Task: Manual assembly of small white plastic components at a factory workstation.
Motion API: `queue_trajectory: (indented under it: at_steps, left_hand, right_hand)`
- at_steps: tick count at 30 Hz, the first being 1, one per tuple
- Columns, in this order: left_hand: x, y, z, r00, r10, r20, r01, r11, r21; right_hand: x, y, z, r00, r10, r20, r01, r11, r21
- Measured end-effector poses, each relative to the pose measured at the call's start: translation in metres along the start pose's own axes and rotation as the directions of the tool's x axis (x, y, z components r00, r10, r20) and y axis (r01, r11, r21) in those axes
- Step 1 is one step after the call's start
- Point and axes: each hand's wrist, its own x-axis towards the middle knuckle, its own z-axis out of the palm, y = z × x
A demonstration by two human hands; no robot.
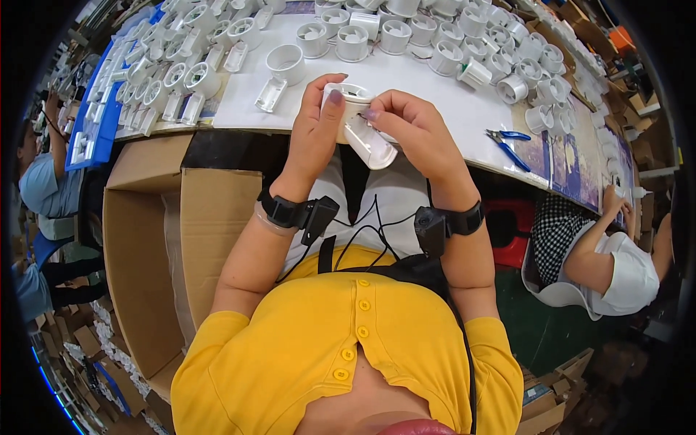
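My left hand is closed around a white plastic fan housing, a round cup with a long trough-like handle that points down toward my lap. Its thumb lies on the cup's side. My right hand is closed in a pinch where the handle joins the cup, and a small dark spot shows by the fingertips. What those fingertips hold is too small to make out. Just left of my hands, on the white table, stand an empty white ring-shaped cup and a loose white handle piece.
Blue-handled cutting pliers lie right of my hands. Several white fan cups crowd the table's far side. A blue tray of white parts is at left, an open cardboard box below it. A co-worker sits at right.
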Motion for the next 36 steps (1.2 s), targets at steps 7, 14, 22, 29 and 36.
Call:
queue_trajectory:
  at_steps: [7, 14, 22, 29, 36]
  left_hand:
    - [0.009, 0.0, -0.004, 0.9, 0.398, 0.181, -0.435, 0.849, 0.3]
    - [0.009, 0.008, -0.011, 0.846, 0.353, 0.4, -0.531, 0.631, 0.566]
    - [0.004, 0.002, -0.008, 0.81, 0.389, 0.44, -0.586, 0.487, 0.648]
    - [0.0, -0.019, 0.0, 0.812, 0.448, 0.375, -0.575, 0.723, 0.383]
    - [0.002, -0.017, -0.005, 0.819, 0.429, 0.382, -0.574, 0.631, 0.522]
  right_hand:
    - [0.0, -0.005, -0.005, 0.999, 0.01, -0.044, -0.005, 0.994, 0.111]
    - [-0.002, -0.004, -0.01, 0.97, -0.239, -0.042, 0.222, 0.944, -0.246]
    - [-0.002, 0.003, -0.016, 0.919, -0.391, -0.048, 0.324, 0.82, -0.472]
    - [0.003, 0.007, -0.026, 0.986, -0.159, -0.059, 0.132, 0.936, -0.328]
    - [0.002, -0.002, -0.013, 0.972, -0.22, -0.077, 0.212, 0.972, -0.103]
